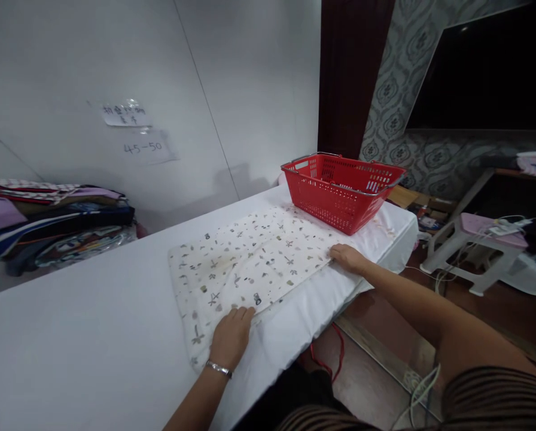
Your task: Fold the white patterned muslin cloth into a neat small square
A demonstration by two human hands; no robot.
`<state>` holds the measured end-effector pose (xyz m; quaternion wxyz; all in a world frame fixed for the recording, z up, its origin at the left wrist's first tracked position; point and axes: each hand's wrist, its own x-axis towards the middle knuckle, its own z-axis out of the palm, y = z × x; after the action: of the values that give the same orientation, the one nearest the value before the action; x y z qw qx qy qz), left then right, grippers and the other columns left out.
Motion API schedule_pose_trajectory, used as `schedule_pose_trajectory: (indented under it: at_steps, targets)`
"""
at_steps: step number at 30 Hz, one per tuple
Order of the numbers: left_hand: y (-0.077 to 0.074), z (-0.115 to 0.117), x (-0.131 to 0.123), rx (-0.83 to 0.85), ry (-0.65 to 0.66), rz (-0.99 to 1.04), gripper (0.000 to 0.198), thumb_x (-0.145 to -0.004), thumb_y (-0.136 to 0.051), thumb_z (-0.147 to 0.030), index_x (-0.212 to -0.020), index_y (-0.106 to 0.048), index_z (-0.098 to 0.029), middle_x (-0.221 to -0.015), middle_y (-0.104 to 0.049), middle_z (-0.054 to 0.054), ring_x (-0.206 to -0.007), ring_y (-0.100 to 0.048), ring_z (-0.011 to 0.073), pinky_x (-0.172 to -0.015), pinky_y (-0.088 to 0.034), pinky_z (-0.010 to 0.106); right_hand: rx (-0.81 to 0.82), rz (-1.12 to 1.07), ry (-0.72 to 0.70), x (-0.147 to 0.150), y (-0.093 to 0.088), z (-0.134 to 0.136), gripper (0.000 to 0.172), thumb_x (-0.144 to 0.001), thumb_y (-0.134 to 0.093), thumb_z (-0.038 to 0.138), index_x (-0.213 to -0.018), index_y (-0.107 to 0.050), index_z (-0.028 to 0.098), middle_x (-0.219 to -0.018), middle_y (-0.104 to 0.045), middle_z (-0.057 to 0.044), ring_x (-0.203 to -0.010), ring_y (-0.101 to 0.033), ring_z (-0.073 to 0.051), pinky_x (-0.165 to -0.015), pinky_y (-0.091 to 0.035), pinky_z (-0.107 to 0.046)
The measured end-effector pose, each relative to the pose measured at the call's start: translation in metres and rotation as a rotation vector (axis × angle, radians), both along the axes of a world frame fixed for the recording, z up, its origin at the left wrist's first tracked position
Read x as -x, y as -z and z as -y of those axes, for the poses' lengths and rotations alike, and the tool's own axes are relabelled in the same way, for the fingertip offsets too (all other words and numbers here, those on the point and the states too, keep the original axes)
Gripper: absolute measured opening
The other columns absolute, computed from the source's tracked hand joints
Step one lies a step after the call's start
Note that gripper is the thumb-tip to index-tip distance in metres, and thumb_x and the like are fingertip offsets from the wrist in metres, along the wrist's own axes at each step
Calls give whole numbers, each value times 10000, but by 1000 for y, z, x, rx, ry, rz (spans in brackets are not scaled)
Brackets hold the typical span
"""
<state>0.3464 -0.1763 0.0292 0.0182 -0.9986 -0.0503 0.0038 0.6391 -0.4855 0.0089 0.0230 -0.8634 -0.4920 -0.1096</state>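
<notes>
A thin white cloth (268,263) with a print of small grey and olive motifs lies spread on the white-covered table, with soft creases across it. Its near side looks doubled over, with a straight edge running between my hands. At the near left part of that edge, my left hand (232,338) has its fingers closed on the fabric; a silver bracelet is on the wrist. My right hand (349,258) grips the cloth's near right corner, fingers bent together. Just beyond that corner, a red plastic basket (326,203) rests on the table with its metal handles folded down.
A pile of folded clothes (57,215) is at the far left by the wall. Paper signs (146,146) are taped above. To the right, beyond the table's edge, are a plastic stool (492,230) with a power strip and cables, and a wall-mounted screen (487,72).
</notes>
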Motion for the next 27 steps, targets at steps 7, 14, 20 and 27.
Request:
schedule_pose_trajectory:
  at_steps: [7, 14, 20, 27]
  targets:
    - [9, 2, 4, -9, 13, 55, 393, -866, -369, -57, -1159, -580, -212, -1086, -593, 67, -982, -524, 203, -810, -425, 338, -81, -26, 3, 2, 6, 3, 279, -903, -368, 153, -904, -647, 150, -936, -610, -106, -874, -520, -205, -792, -398, -315]
    - [16, -1, 12, -24, 14, 92, 505, -843, -336, 9, -1257, -531, -205, -1094, -626, 68, -981, -556, 194, -845, -453, 336, -188, -93, 89, 1, 8, 16, 292, -858, -410, 141, -1031, -645, 170, -1021, -648, -100, -962, -562, -212, -875, -428, -339]
    - [18, -7, 29, 10, 15, 107, 535, -830, -327, 24, -1264, -544, -202, -1201, -624, 48, -1086, -563, 187, -958, -447, 320, -359, -157, 284, -16, 9, 30, 354, -790, -420, 104, -1060, -637, 176, -1093, -648, -87, -1023, -580, -201, -907, -447, -336]
    - [23, -13, 43, 46, -14, 105, 525, -823, -325, -13, -1231, -587, -213, -1288, -576, 32, -1189, -526, 212, -1043, -415, 352, -305, -224, 634, -50, -3, 37, 285, -824, -423, 185, -892, -699, 156, -881, -700, -92, -828, -636, -209, -736, -480, -293]
